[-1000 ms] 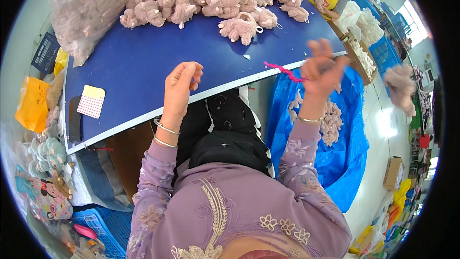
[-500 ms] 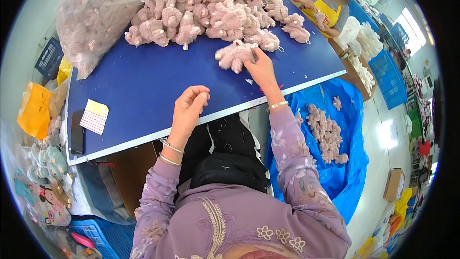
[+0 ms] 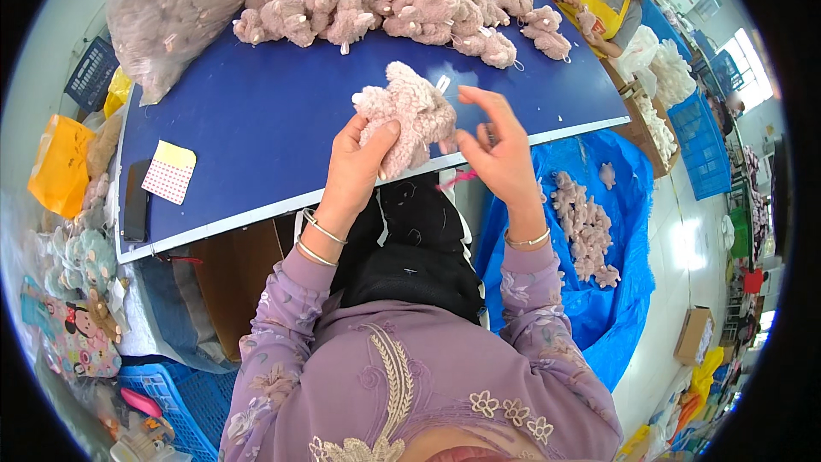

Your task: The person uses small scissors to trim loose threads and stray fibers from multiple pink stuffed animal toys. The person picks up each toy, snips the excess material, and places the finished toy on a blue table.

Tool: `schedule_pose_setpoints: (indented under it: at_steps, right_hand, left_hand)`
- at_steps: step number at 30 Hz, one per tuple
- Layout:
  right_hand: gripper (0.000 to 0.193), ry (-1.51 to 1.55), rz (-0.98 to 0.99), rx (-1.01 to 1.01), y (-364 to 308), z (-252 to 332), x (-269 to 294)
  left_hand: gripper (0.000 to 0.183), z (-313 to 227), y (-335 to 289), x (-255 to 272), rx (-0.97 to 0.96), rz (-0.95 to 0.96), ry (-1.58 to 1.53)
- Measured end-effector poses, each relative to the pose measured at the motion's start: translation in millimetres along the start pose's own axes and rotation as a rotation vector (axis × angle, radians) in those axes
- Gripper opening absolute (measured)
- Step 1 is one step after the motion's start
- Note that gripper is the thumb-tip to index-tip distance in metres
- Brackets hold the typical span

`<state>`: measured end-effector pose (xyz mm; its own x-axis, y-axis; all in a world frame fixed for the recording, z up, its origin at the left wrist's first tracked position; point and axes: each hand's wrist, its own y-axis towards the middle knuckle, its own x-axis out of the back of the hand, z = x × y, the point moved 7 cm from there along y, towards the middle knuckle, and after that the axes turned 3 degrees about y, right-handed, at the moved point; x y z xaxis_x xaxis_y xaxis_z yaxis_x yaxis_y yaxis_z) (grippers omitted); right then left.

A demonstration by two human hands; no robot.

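A fuzzy pink plush toy is raised above the near edge of the blue table, with a small white tag sticking up from it. My left hand grips it from its left side, thumb across the front. Close by the toy's right side is my right hand, its index finger stretched out and its thumb apart, holding nothing that I can see. Farther back lies a big heap of similar pink plush toys, several with white tags or loops.
A clear bag full of plush toys stands at the back left. On the blue table lie a sticker sheet and a black phone-like object. A blue sheet holding small pink pieces is at my right. A person in a yellow apron handles a toy.
The plush toy has come nearer and gone from my right hand into my left. My right hand has let go and moved slightly right and down.
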<state>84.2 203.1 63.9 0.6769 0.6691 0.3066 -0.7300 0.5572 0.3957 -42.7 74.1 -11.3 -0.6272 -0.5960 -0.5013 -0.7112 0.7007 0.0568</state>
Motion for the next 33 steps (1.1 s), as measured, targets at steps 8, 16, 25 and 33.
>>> schedule_pose_setpoints:
  at_steps: [8,16,25,33]
  right_hand:
    - [0.009,-0.047,0.04,0.173,-8,5,-32]
    - [0.026,0.386,0.11,-0.189,-10,-6,3]
    - [0.027,-0.433,0.364,0.112,-18,23,-23]
    - [0.026,-0.461,0.359,0.156,-15,27,-32]
  left_hand:
    - [0.024,-5,-11,-10,-0.089,0.017,0.137]
    - [0.021,5,-9,7,0.016,-0.062,-0.051]
    - [0.02,9,-12,7,0.039,-0.078,-0.04]
    - [0.019,10,-18,-1,0.075,-0.013,-0.03]
